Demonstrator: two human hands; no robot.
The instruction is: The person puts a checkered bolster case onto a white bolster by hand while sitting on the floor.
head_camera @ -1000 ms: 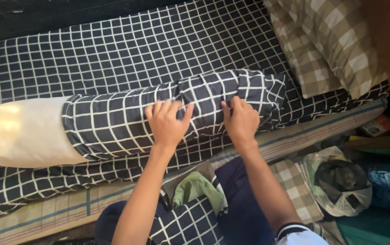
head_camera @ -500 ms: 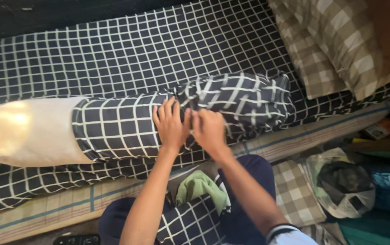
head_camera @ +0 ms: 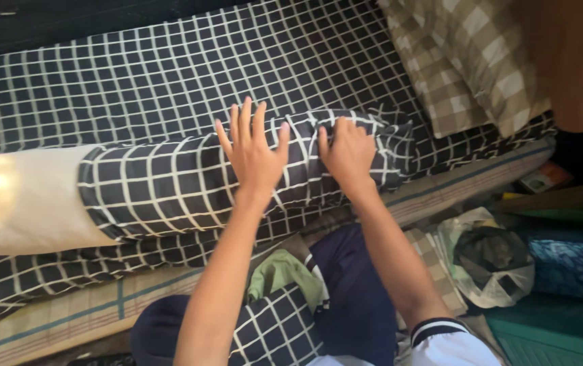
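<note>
A long bolster pillow lies across the bed. Its cream body (head_camera: 27, 200) shows at the left end; the rest is inside a dark checked cover (head_camera: 162, 186). My left hand (head_camera: 254, 149) rests flat on the cover with fingers spread. My right hand (head_camera: 349, 152) presses on the bunched cover near the right end, fingers curled into the fabric.
The bed carries a matching dark checked sheet (head_camera: 135, 81). A tan plaid pillow (head_camera: 468, 68) lies at the top right. Below the mattress edge (head_camera: 67, 318) are a plastic bag (head_camera: 491, 261), folded cloths (head_camera: 278, 278) and other clutter on my lap and the floor.
Both hands moved right along the bolster. The left hand opened flat; the right went back to the bunched end. More cream pillow is covered than a second ago.
</note>
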